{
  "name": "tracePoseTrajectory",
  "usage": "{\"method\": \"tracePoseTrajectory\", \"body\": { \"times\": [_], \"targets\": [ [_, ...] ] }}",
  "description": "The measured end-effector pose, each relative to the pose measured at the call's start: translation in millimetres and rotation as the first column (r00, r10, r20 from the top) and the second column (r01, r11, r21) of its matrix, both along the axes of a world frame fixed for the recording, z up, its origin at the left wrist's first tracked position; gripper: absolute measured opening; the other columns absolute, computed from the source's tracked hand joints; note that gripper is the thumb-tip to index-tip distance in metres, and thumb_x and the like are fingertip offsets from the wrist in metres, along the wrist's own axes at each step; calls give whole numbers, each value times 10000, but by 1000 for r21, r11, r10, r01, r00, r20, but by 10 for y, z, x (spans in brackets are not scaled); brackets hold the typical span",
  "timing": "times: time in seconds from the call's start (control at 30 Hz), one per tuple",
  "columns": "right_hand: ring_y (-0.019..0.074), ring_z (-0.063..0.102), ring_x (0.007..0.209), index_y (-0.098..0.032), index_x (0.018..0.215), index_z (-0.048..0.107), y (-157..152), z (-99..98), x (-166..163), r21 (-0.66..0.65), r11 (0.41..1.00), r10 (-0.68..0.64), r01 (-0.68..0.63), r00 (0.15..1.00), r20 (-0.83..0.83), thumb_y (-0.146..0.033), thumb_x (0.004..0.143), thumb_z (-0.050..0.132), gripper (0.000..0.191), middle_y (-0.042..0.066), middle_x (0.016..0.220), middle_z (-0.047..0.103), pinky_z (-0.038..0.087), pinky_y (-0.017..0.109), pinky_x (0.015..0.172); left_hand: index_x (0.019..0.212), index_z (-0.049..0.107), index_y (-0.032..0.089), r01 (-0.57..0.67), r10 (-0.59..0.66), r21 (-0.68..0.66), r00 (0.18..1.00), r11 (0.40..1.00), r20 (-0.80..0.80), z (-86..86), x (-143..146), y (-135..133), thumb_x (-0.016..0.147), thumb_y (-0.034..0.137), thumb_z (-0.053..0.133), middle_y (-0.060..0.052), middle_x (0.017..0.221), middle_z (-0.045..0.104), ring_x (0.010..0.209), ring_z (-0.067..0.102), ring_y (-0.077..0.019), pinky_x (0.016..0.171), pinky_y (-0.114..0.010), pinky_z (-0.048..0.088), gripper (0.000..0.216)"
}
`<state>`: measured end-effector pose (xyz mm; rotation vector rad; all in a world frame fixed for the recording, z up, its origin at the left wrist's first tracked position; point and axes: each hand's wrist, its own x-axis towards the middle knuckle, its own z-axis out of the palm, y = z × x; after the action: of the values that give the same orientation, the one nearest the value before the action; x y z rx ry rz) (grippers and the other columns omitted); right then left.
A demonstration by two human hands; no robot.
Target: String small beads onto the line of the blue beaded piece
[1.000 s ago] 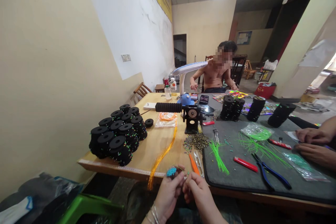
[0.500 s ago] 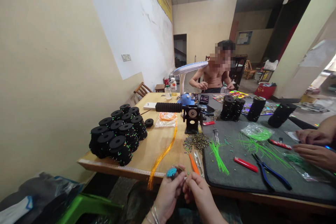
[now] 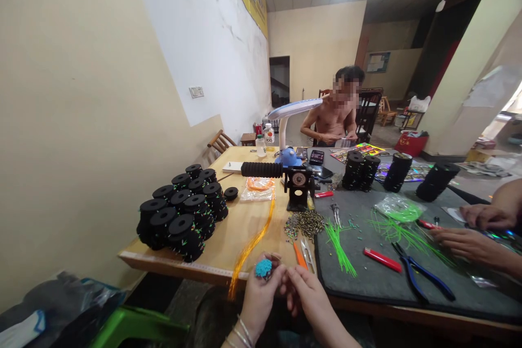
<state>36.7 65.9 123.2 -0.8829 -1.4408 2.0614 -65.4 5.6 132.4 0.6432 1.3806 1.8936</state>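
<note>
My left hand (image 3: 261, 292) is closed at the table's front edge, thumb and fingers pinched. A rounded cluster of small turquoise pieces (image 3: 263, 268) sits at its index finger; whether it is worn or held I cannot tell. Fingertips nearly touching it, my right hand (image 3: 305, 289) is also pinched closed. Anything between the fingertips is too small to make out. Just beyond lie orange-handled scissors (image 3: 299, 254), metal thread snips (image 3: 308, 255) and a pile of small dark and brassy beads (image 3: 312, 223). A hank of orange thread (image 3: 255, 242) hangs over the edge to the left.
Black foam spools (image 3: 181, 228) crowd the left side. A black winding device (image 3: 299, 187) and a desk lamp (image 3: 290, 155) stand mid-table. Green strands (image 3: 340, 250), a red lighter (image 3: 382, 259) and blue pliers (image 3: 424, 277) lie on the grey mat. A co-worker's hands (image 3: 465, 242) are at right.
My hands stay together while the left turns slightly, showing more of the turquoise cluster. The co-worker's hand at right has moved left toward the green strands. The person opposite brings both hands together.
</note>
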Motion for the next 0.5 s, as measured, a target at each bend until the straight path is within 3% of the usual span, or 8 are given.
{"method": "tracePoseTrajectory", "body": {
  "times": [0.13, 0.27, 0.5],
  "targets": [
    [62, 492, 368, -181, 765, 504, 76, 37, -35, -19, 998, 52, -52, 999, 8, -767, 609, 609, 615, -11, 635, 627, 344, 171, 336, 834, 656, 165, -49, 49, -12, 998, 999, -45, 39, -66, 52, 606, 377, 842, -10, 730, 671, 680, 624, -169, 664, -261, 519, 363],
    [43, 440, 341, -198, 727, 456, 111, 78, -49, 77, 995, 59, -63, 996, 60, -663, 640, 652, 512, -38, 566, 610, 289, 155, 328, 829, 666, 154, -94, 91, -18, 991, 995, -98, 21, -127, 78, 601, 365, 845, -43, 791, 686, 783, 640, -200, 767, -287, 512, 358],
    [36, 369, 320, -206, 724, 454, 169, 108, -90, 118, 992, 31, -46, 991, 129, -627, 661, 640, 465, -68, 521, 572, 239, 168, 325, 843, 673, 155, -59, 52, -39, 987, 998, -151, 15, -172, 84, 630, 382, 822, -46, 796, 687, 783, 647, -209, 758, -288, 517, 345]
  ]
}}
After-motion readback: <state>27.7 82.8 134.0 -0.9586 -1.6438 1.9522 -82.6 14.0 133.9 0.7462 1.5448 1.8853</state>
